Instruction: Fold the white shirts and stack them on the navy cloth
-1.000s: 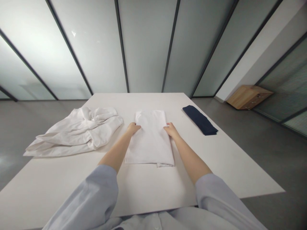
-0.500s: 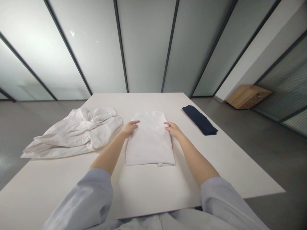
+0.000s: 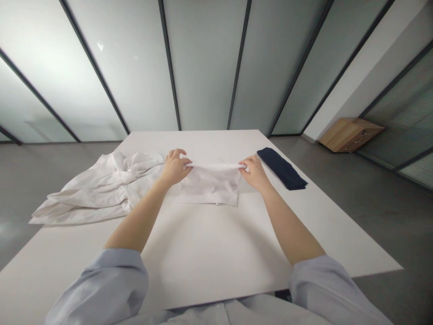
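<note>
A folded white cloth garment [image 3: 209, 187] is stretched between my two hands over the middle of the table. My left hand [image 3: 175, 167] pinches its upper left corner between thumb and fingers. Its upper right corner is gripped by my right hand [image 3: 253, 171]. The edge between the hands is held up as a straight line, and the lower part hangs toward the tabletop. Whether its bottom edge touches the table, I cannot tell. Its exact kind does not show.
Crumpled white fabric [image 3: 101, 192] lies in a heap on the left of the white table [image 3: 216, 257]. A dark navy folded cloth [image 3: 281, 169] lies at the right. Beyond the table are frosted glass panels [image 3: 206, 67] and a wooden cabinet [image 3: 350, 134].
My hands have gripped the white garment's far part and lifted it. It was lying flat as a longer rectangle; now it is raised and looks shorter. The other fabrics stay put.
</note>
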`<state>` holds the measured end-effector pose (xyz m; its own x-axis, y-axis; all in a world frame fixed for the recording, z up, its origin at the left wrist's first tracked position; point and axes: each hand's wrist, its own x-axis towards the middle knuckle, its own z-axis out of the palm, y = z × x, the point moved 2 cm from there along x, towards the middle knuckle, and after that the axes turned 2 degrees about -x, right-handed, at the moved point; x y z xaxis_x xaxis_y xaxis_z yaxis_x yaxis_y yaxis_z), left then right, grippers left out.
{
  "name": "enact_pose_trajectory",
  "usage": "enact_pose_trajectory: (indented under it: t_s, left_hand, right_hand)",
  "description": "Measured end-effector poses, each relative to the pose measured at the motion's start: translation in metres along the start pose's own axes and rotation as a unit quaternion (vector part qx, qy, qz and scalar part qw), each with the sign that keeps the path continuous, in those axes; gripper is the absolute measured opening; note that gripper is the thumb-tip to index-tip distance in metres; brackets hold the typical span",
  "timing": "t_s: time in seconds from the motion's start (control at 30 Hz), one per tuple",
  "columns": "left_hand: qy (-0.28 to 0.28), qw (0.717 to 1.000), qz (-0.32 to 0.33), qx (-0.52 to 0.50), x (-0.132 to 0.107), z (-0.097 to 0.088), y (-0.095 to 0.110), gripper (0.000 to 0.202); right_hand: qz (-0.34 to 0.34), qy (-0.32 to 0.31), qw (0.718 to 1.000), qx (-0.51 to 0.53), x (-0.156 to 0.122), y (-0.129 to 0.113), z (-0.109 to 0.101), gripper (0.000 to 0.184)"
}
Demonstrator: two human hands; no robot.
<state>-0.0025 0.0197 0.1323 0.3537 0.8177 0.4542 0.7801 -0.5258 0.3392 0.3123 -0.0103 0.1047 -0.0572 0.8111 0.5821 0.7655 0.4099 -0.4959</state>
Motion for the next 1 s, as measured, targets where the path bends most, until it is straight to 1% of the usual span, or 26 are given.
enact_pose_trajectory:
  t_s: [0.03, 0.07, 0.1, 0.17, 0.23, 0.27, 0.33, 0.37, 0.43, 0.5, 0.57, 0.6, 0.67, 0.73, 0.8, 0.9, 0.93, 1.0]
  left_hand:
    - [0.014, 1.0, 0.024, 0.012, 0.001, -0.01, 0.004, 0.027]
    - [0.011, 0.999, 0.041, 0.013, 0.002, -0.019, 0.006, 0.029]
    - [-0.007, 0.999, 0.047, 0.004, 0.005, -0.027, 0.008, 0.032]
    - [-0.074, 0.996, 0.031, -0.024, 0.015, -0.038, 0.006, 0.036]
    - [-0.135, 0.99, -0.008, -0.046, 0.028, -0.043, 0.001, 0.039]
    - [-0.154, 0.986, -0.028, -0.051, 0.036, -0.042, -0.002, 0.039]
    - [-0.167, 0.983, -0.059, -0.051, 0.05, -0.037, -0.007, 0.037]
    - [-0.161, 0.983, -0.071, -0.044, 0.057, -0.034, -0.008, 0.034]
    - [-0.117, 0.989, -0.087, -0.022, 0.069, -0.029, -0.009, 0.03]
    - [-0.047, 0.996, -0.082, 0.0, 0.076, -0.027, -0.008, 0.029]
    - [0.016, 0.998, -0.063, 0.017, 0.076, -0.027, -0.005, 0.029]
    - [0.035, 0.998, -0.05, 0.027, 0.073, -0.027, -0.004, 0.03]
    - [0.048, 0.997, -0.023, 0.051, 0.061, -0.022, -0.003, 0.031]
    - [0.027, 0.997, -0.003, 0.076, 0.039, -0.008, -0.005, 0.033]
    - [-0.025, 0.995, 0.002, 0.098, 0.008, 0.016, -0.009, 0.033]
    - [-0.135, 0.986, -0.006, 0.1, -0.041, 0.06, -0.016, 0.03]
    - [-0.149, 0.985, -0.014, 0.091, -0.055, 0.072, -0.019, 0.033]
    - [-0.144, 0.986, -0.044, 0.075, -0.074, 0.089, -0.023, 0.041]
  right_hand:
    - [-0.013, 0.014, 1.0, 0.004, 0.002, -0.007, -0.008, 0.012]
    - [-0.016, 0.018, 1.0, 0.016, 0.005, -0.012, -0.015, 0.011]
    - [-0.008, 0.012, 0.999, 0.033, 0.009, -0.016, -0.021, 0.011]
    - [0.03, -0.017, 0.997, 0.066, 0.021, -0.018, -0.027, 0.01]
    - [0.076, -0.043, 0.992, 0.089, 0.038, -0.015, -0.024, 0.01]
    - [0.095, -0.053, 0.989, 0.097, 0.047, -0.011, -0.019, 0.009]
    - [0.129, -0.067, 0.984, 0.104, 0.065, -0.002, -0.007, 0.007]
    - [0.138, -0.065, 0.983, 0.099, 0.073, 0.001, -0.001, 0.006]
    - [0.129, -0.038, 0.988, 0.082, 0.085, 0.006, 0.006, 0.007]
    - [0.085, 0.015, 0.995, 0.059, 0.092, 0.008, 0.007, 0.01]
    - [0.02, 0.064, 0.997, 0.038, 0.091, 0.007, 0.004, 0.015]
    - [-0.015, 0.08, 0.996, 0.028, 0.087, 0.007, 0.003, 0.018]
    - [-0.077, 0.091, 0.993, 0.002, 0.071, 0.009, 0.005, 0.022]
    - [-0.114, 0.08, 0.99, -0.028, 0.046, 0.016, 0.014, 0.023]
    - [-0.121, 0.045, 0.99, -0.054, 0.012, 0.025, 0.03, 0.022]
    - [-0.111, -0.044, 0.991, -0.059, -0.041, 0.038, 0.059, 0.023]
    - [-0.101, -0.075, 0.991, -0.051, -0.055, 0.041, 0.067, 0.025]
    - [-0.074, -0.119, 0.99, -0.026, -0.075, 0.046, 0.078, 0.032]
